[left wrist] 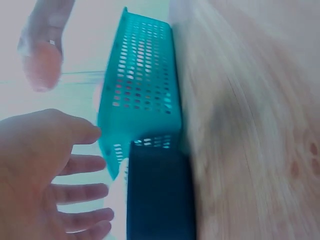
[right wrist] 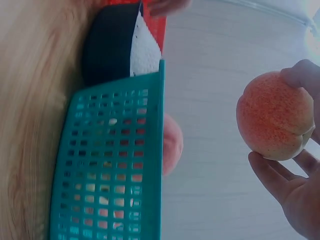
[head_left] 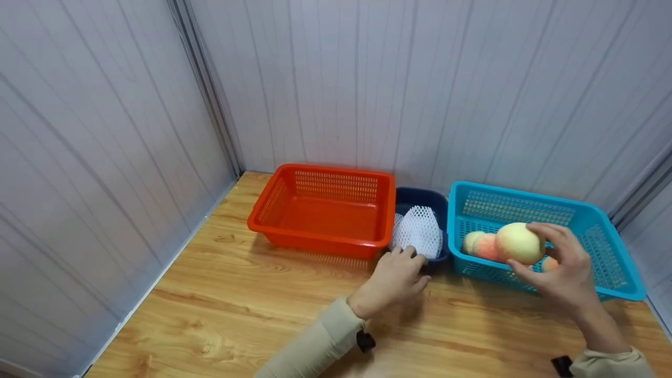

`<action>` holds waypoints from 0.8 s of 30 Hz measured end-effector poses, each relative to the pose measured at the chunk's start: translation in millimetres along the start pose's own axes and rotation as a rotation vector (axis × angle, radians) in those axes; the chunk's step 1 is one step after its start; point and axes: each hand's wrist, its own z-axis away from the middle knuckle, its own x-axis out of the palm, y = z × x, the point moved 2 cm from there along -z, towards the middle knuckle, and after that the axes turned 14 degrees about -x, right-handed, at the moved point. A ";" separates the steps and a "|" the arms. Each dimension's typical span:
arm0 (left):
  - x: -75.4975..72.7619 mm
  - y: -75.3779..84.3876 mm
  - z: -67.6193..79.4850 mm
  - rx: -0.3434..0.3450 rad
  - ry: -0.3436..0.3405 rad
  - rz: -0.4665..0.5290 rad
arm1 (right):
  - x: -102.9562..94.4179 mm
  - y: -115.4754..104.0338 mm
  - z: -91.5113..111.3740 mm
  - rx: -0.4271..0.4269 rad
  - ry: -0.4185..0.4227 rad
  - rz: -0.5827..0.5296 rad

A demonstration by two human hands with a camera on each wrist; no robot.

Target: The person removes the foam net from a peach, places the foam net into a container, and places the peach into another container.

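A yellow and pink peach (head_left: 520,243) is held above the blue basket by my right hand (head_left: 567,268), thumb and fingers around its sides. The right wrist view shows the same peach (right wrist: 275,116) raised over the basket's rim. More peaches (head_left: 480,245) lie in the blue basket (head_left: 598,218), partly hidden by the held one. My left hand (head_left: 396,275) is at the front edge of the dark blue bin (head_left: 420,195), with white foam net sleeves (head_left: 420,231) inside. In the left wrist view its fingers (left wrist: 82,192) are spread and extended, with nothing between them.
A red basket (head_left: 320,244) stands left of the dark bin, and its visible floor is bare. All three containers sit on a wooden table (head_left: 210,315) against a pale panelled wall (head_left: 336,84). Another wall rises at the left edge of the table.
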 end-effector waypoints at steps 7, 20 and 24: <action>-4.6 -7.0 12.4 0.006 -0.097 0.051 | -17.3 27.8 -1.0 0.089 -0.021 0.053; 1.8 -14.6 19.1 0.011 -0.313 0.200 | -39.6 84.9 16.4 0.311 -0.188 0.101; 5.3 -13.4 21.4 0.000 -0.357 0.228 | -43.5 94.1 27.7 0.395 -0.256 0.099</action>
